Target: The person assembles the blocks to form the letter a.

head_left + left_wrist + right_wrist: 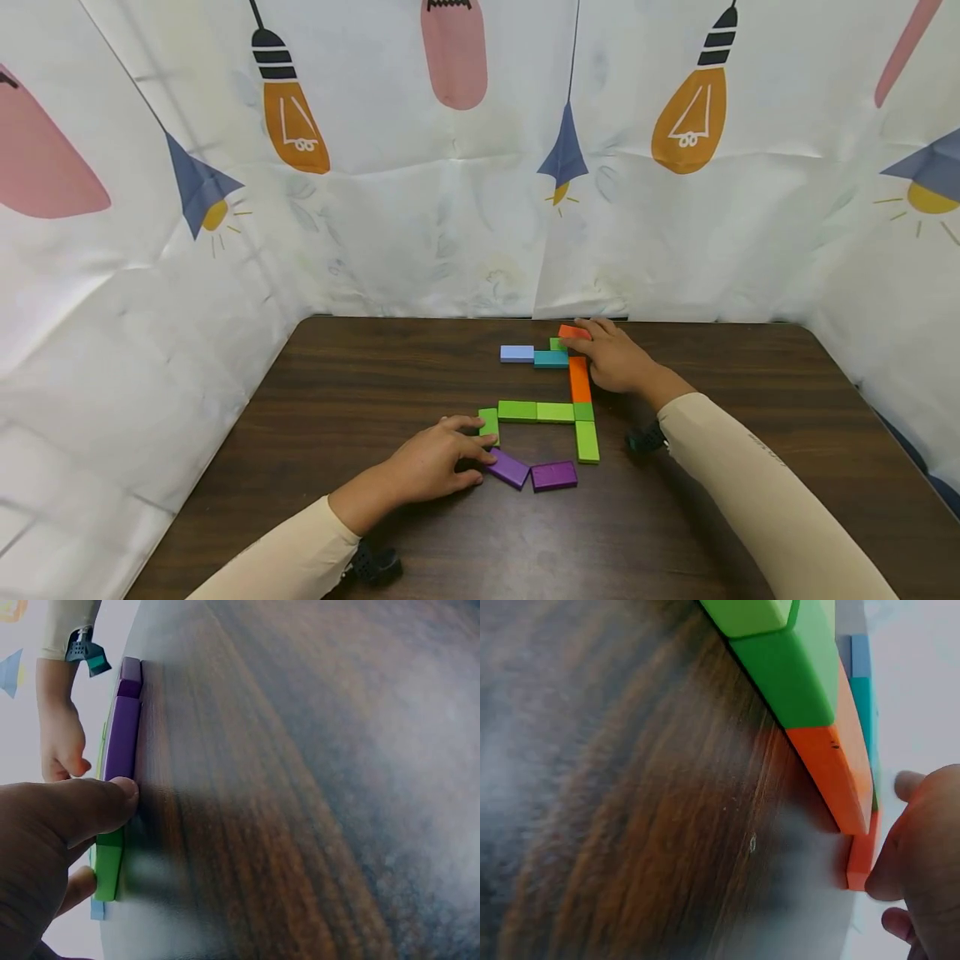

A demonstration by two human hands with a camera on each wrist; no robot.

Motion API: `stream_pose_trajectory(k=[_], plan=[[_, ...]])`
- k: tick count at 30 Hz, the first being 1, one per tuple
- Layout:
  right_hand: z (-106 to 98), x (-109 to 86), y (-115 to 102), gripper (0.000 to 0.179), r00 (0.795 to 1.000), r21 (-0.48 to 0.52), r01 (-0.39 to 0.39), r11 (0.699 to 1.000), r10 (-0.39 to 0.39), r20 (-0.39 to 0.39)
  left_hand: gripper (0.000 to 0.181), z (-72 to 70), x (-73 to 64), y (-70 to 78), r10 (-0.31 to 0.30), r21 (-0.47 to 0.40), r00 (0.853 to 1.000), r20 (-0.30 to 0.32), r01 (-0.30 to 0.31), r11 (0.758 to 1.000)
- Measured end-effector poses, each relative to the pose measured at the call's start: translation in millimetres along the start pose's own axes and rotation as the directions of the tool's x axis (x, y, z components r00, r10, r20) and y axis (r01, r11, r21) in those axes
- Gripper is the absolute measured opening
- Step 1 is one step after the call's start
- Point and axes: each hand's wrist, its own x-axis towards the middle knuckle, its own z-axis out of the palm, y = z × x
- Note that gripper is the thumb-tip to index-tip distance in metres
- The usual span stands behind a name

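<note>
On the brown table, my left hand [431, 463] has its fingers loosely spread, touching a light green block [488, 423] and the left end of a purple block [508, 469]. In the left wrist view, the thumb [105, 806] rests against the purple block [122, 739]. My right hand [618, 360] reaches to the far edge, its fingers spread about a red-orange block [573, 332]. In the right wrist view, one fingertip touches the end of that red-orange block [861, 862], while another finger stands off from the row. Part of the block is hidden by the hand.
An orange block [579, 380] joins teal [551, 359], pale blue [517, 354] and several green blocks [555, 412] in an angular line. A second purple block [554, 476] lies nearest me. A patterned white cloth [450, 233] hangs behind the table.
</note>
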Motion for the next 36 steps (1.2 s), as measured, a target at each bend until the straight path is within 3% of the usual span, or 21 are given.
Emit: stream_pose_trajectory(k=[6, 11, 23, 36], plan=[[1.4, 0.0, 5.7, 0.062, 0.999, -0.024, -0.034, 0.999, 0.035, 0.031, 0.03, -0.5, 0.4, 0.1, 0.009, -0.005, 1.0, 0.006, -0.009, 1.0], [1.5, -9.3, 14.8, 0.054, 0.998, -0.021, -0.056, 0.998, 0.057, 0.005, 0.03, 0.7, -0.8, -1.8, 0.018, 0.001, 1.0, 0.02, -0.018, 1.0], [-5.4, -59.6, 41.7, 0.029, 0.987, -0.035, -0.134, 0.99, 0.13, -0.091, 0.032, -0.5, -1.8, -1.0, 0.019, -0.018, 0.999, 0.032, -0.019, 1.0], [-10.1, -101.9, 55.6, 0.022, 0.973, -0.049, -0.218, 0.975, 0.214, -0.087, 0.032, -2.9, -2.4, -1.5, 0.026, -0.012, 0.999, 0.037, -0.025, 1.0]])
